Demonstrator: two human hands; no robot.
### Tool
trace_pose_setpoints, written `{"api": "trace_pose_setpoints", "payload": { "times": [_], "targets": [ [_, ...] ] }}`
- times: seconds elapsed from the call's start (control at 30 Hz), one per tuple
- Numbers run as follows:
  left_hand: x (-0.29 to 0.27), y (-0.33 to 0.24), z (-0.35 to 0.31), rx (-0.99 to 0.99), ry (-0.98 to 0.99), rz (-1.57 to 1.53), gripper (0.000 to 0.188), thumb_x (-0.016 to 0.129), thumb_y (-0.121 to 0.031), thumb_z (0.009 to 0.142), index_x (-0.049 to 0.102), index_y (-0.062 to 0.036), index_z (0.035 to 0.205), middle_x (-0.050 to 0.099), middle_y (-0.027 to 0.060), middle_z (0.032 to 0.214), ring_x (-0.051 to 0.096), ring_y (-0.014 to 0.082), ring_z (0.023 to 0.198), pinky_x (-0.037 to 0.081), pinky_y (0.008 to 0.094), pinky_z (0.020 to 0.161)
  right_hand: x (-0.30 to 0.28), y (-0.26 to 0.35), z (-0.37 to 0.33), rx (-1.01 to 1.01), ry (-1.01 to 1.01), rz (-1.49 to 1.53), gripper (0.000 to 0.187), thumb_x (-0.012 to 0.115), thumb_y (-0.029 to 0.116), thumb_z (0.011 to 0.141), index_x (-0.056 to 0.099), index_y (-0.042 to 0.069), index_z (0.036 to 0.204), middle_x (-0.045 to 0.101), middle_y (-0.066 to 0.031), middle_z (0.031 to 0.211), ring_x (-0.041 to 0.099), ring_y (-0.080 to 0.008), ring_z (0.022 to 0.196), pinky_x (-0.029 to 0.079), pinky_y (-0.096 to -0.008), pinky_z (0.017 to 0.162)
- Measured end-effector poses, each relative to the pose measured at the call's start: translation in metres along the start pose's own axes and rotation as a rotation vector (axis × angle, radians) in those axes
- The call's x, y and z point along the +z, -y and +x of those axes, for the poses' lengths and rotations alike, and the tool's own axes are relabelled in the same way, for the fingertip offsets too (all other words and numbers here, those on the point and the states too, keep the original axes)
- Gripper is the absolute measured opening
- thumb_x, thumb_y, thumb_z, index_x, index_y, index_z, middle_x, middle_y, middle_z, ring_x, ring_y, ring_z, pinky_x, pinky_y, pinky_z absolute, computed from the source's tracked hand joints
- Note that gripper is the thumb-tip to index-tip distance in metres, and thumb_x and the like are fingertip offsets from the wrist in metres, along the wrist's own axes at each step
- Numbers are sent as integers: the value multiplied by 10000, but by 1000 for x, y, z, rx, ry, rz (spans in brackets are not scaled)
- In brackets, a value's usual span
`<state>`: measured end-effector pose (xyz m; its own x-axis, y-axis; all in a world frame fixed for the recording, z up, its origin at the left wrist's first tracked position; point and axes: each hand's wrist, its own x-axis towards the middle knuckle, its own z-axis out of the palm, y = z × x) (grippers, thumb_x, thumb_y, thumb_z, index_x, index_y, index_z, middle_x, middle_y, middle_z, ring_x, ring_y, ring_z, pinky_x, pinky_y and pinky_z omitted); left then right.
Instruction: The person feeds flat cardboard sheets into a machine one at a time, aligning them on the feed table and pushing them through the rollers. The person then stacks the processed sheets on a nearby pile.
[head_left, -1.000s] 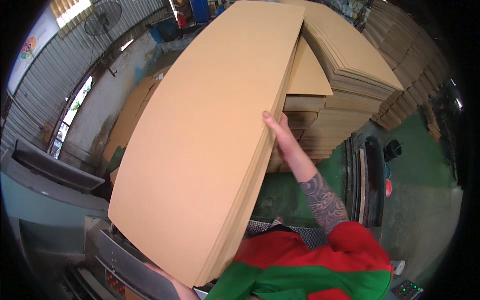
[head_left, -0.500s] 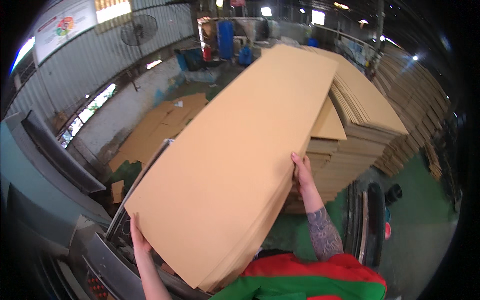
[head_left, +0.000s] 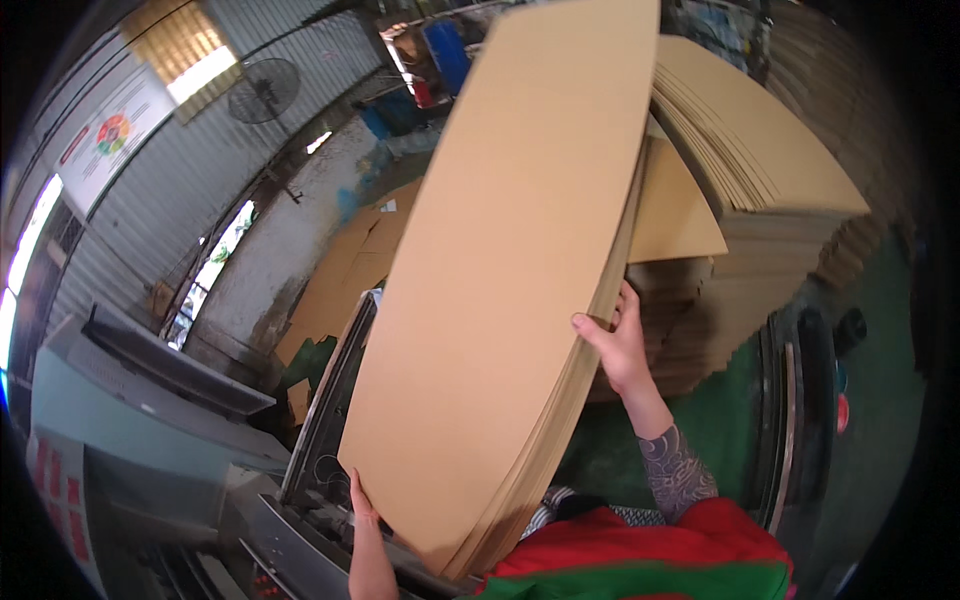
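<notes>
A long stack of flat brown cardboard sheets (head_left: 500,240) stretches from in front of me toward the far side, its near edges slightly fanned at the right. My right hand (head_left: 622,348) grips the stack's right edge, thumb on top and the other fingers at the side and underneath. At the near left corner, my left hand (head_left: 362,500) holds the left edge, with most of its fingers hidden by the board. Below the stack is a dark metal machine bed (head_left: 325,420).
Tall piles of cardboard sheets (head_left: 770,150) stand at the right, one loose sheet (head_left: 675,205) jutting out. A grey-green machine housing (head_left: 150,400) is on the left. Flattened cardboard (head_left: 350,255) lies on the floor beyond. A wall fan (head_left: 264,90) hangs at far left.
The cardboard stack has swung to point more straight ahead, its near end shifting right. Both hands have moved with it, still holding its edges. The view has also turned and tipped down.
</notes>
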<state>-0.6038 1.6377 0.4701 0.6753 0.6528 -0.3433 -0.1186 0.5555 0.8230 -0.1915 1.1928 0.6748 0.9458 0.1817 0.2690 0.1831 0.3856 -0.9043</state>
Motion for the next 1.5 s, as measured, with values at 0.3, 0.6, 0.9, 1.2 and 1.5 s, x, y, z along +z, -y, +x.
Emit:
{"api": "trace_pose_setpoints", "payload": {
  "times": [0.3, 0.6, 0.9, 1.2, 1.5],
  "targets": [
    [22, 26, -64, 172, -253, -186, 806, 461, -667, 1045, 391, -106, 1619, 449, 105, 1638, 458, 329, 1473, 409, 513, 1193, -79, -48, -11, 210, 151, 89, 877, 747, 114, 885, 258, 38, 1609, 445, -124, 1562, 437, -270, 1457, 393, -408, 1193],
    [37, 3, -160, 367, -424, -223, 750, 584, -617, 1018, 507, -76, 1531, 602, 92, 1471, 575, 249, 1335, 469, 419, 1123, -78, -32, 9, 415, -104, 254, 578, 504, 460, 1073, 533, 61, 1490, 583, -90, 1480, 546, -278, 1377, 465, -469, 1148],
    [60, 80, -294, 648, -685, -176, 815, 588, -659, 1001, 477, -60, 1542, 580, 99, 1493, 564, 251, 1360, 482, 434, 1116, -62, 12, 6, 351, -54, 348, 676, 521, 527, 1042, 470, 94, 1558, 506, -100, 1564, 460, -309, 1442, 356, -522, 1222],
    [83, 174, -489, 1050, -869, -486, 854, 476, -770, 998, 474, -129, 1561, 551, 73, 1528, 514, 274, 1410, 413, 485, 1177, 30, 60, -47, 409, 325, 530, 721, 426, 628, 1070, 392, 165, 1621, 386, -63, 1665, 373, -309, 1507, 291, -538, 1262],
    [243, 351, -733, 1512, -1676, -696, 873, 428, -789, 984, 480, -121, 1544, 561, 94, 1513, 531, 303, 1390, 389, 511, 1197, 92, 27, -174, 915, 1241, 955, 766, 491, 680, 1032, 475, 140, 1576, 479, -66, 1616, 460, -310, 1453, 375, -519, 1211]
  ]
}}
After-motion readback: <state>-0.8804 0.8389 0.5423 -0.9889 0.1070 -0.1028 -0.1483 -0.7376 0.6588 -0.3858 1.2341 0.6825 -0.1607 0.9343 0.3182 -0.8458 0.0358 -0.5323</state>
